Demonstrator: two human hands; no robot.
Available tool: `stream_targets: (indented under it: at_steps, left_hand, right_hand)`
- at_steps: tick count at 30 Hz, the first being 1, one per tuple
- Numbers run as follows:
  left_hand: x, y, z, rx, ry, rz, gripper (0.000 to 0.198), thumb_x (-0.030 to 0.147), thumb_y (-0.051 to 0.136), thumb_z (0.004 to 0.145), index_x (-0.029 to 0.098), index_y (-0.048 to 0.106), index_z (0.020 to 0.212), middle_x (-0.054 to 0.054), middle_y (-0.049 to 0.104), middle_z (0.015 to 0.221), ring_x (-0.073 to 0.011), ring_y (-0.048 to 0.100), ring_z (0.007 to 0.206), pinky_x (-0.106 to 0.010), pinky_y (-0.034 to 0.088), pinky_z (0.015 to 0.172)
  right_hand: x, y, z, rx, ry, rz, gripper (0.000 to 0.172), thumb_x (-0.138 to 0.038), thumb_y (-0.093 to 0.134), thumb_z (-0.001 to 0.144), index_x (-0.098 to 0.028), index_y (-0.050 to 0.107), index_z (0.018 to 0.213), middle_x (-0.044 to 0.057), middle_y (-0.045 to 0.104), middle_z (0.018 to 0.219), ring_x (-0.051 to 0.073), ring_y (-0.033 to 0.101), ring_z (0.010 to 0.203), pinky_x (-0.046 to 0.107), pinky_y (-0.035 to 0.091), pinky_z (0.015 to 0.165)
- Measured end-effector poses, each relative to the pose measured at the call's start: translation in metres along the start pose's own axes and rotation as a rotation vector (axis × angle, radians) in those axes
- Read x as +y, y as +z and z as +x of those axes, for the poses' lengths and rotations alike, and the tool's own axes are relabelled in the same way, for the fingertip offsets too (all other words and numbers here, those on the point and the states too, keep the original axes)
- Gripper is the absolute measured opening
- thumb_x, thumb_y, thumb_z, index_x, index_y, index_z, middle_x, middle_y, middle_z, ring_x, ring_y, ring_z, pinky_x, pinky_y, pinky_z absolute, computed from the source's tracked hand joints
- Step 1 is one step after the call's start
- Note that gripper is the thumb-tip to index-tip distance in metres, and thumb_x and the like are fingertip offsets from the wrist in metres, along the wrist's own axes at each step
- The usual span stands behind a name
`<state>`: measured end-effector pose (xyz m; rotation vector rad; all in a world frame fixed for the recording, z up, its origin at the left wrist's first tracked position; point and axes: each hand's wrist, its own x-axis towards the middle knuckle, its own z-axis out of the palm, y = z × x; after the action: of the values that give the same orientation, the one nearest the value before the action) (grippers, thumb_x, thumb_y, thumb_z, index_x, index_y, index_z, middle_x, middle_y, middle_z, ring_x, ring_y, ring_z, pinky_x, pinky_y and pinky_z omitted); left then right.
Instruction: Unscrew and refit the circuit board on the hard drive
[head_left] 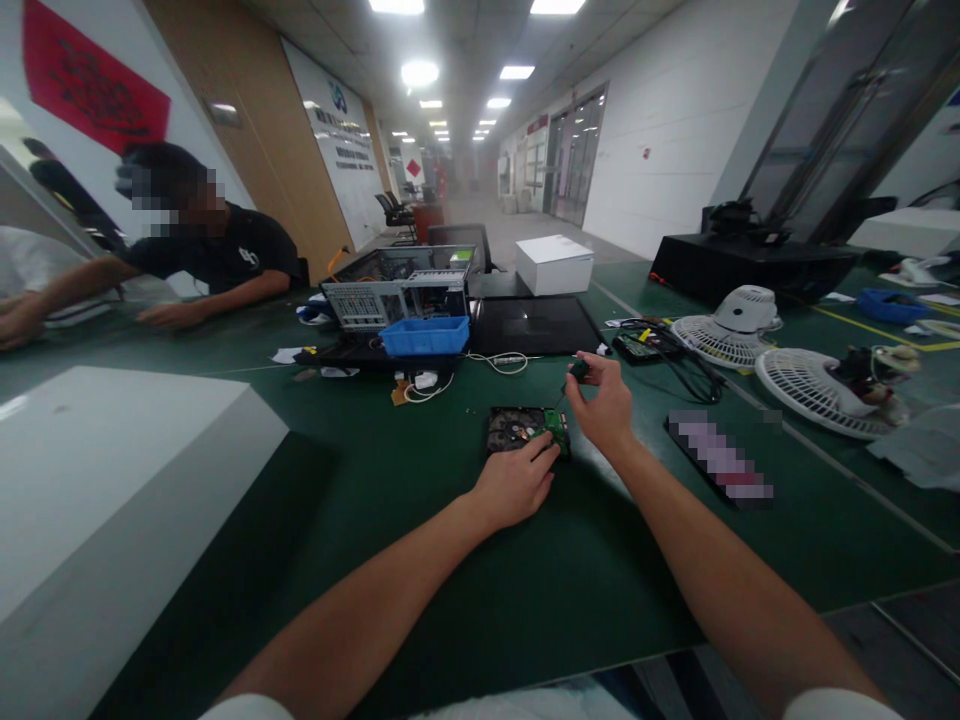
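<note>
A hard drive (517,422) lies on the green table with its underside up, showing a green circuit board (553,425) at its right end. My left hand (516,484) steadies the drive from the near side, its fingertips pressed on the board and the near edge. In my right hand (604,402), just right of the drive, a small screwdriver with a dark green handle (579,369) is pinched between thumb and fingers. Its thin shaft slants down to the board's far right corner; whether the tip touches a screw is too small to tell.
Beyond the drive stand an open computer case (397,295), a blue tray (425,337), a black panel (532,325) and a white box (553,264). Fan parts (731,325) and a blurred-out phone-like slab (716,458) lie right. A large white box (112,470) fills the left; another person (217,240) sits beyond.
</note>
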<state>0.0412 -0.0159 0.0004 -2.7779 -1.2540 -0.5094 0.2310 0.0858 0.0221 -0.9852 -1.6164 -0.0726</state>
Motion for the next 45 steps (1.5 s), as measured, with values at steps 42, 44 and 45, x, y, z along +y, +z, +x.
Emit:
stream_targets:
  at_steps: [42, 44, 45]
  left_hand:
    - [-0.001, 0.005, 0.000, 0.014, 0.005, 0.002, 0.047, 0.031, 0.048, 0.099, 0.018, 0.048, 0.144, -0.011, 0.047, 0.154, -0.0247, 0.062, 0.122, -0.037, 0.060, 0.089]
    - [-0.001, 0.004, 0.000, 0.015, 0.005, 0.000, 0.047, 0.031, 0.048, 0.099, 0.018, 0.048, 0.144, -0.011, 0.046, 0.154, -0.0247, 0.062, 0.122, -0.037, 0.060, 0.089]
    - [-0.001, 0.004, 0.000, 0.015, 0.005, -0.001, 0.047, 0.031, 0.048, 0.099, 0.018, 0.048, 0.144, -0.011, 0.046, 0.154, -0.0247, 0.062, 0.122, -0.037, 0.060, 0.089]
  right_hand:
    - [-0.006, -0.008, 0.003, -0.036, -0.035, -0.076, 0.034, -0.029, 0.062, 0.091, -0.021, 0.053, 0.123, 0.005, 0.054, 0.095, 0.019, 0.057, 0.077, 0.037, 0.054, 0.071]
    - [-0.007, -0.008, 0.004, -0.037, -0.044, -0.083, 0.033, -0.027, 0.059, 0.093, -0.021, 0.053, 0.124, 0.005, 0.054, 0.094, 0.019, 0.057, 0.077, 0.038, 0.054, 0.073]
    - [-0.006, -0.008, 0.004, -0.034, -0.049, -0.090, 0.032, -0.027, 0.058, 0.093, -0.021, 0.053, 0.124, 0.005, 0.054, 0.094, 0.019, 0.057, 0.078, 0.038, 0.054, 0.074]
